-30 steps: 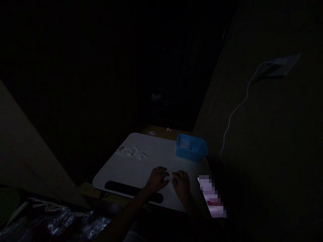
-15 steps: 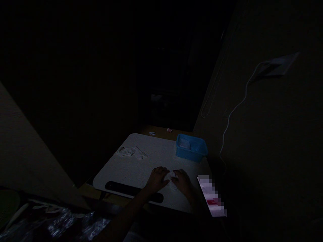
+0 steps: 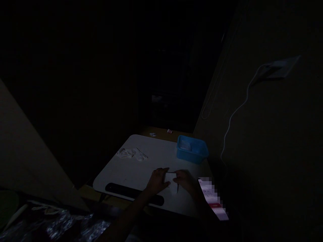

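In the dim light, a small white folded cloth [image 3: 171, 177] lies near the front of a white table [image 3: 153, 168]; its exact kind is too dark to tell. My left hand [image 3: 158, 179] grips its left edge, with thumb and fingers curled around that side. From the right, my right hand [image 3: 183, 178] pinches the opposite edge. More crumpled white cloth [image 3: 128, 153] lies at the table's left side. Behind my right hand stands a blue plastic basket [image 3: 191, 156], holding a whitish folded item [image 3: 185, 145].
A lit phone [image 3: 214, 200] rests by the table's right edge. A long black slot [image 3: 133, 192] runs along the front. Two small items sit on the wooden surface [image 3: 160, 132] behind. A white cable [image 3: 229, 122] hangs down the right wall; shiny crinkled plastic [image 3: 63, 225] lies lower left.
The cloth between my hands looks flatter and squarer than before, with clearer edges. My hands have barely shifted. The view has moved very slightly.
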A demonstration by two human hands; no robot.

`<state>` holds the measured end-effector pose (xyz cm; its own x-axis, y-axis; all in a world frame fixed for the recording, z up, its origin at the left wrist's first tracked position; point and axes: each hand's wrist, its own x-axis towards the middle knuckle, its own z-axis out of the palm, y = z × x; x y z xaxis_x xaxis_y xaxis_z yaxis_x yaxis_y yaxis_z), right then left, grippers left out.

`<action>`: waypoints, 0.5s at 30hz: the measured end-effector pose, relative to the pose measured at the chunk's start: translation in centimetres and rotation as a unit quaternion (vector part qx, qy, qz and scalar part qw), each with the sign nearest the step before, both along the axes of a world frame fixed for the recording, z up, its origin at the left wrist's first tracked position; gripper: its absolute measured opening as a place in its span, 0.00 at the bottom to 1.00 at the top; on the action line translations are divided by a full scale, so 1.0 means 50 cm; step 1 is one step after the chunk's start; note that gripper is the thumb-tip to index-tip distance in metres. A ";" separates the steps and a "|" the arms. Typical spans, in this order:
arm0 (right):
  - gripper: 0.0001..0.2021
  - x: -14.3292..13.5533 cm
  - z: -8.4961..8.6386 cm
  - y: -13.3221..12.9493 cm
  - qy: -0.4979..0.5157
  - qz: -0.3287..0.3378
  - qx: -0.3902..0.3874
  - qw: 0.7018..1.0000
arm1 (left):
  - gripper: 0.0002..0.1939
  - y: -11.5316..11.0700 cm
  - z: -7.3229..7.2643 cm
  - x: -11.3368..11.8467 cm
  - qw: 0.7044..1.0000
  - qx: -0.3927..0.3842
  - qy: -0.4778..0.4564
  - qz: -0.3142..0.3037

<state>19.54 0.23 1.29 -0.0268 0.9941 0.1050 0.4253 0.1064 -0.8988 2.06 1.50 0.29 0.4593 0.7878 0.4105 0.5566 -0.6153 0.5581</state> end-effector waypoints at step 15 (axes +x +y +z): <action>0.09 -0.013 -0.025 -0.017 -0.032 0.021 0.022 0.999 | 0.17 0.017 -0.004 -0.016 0.936 -0.225 -0.269 -0.017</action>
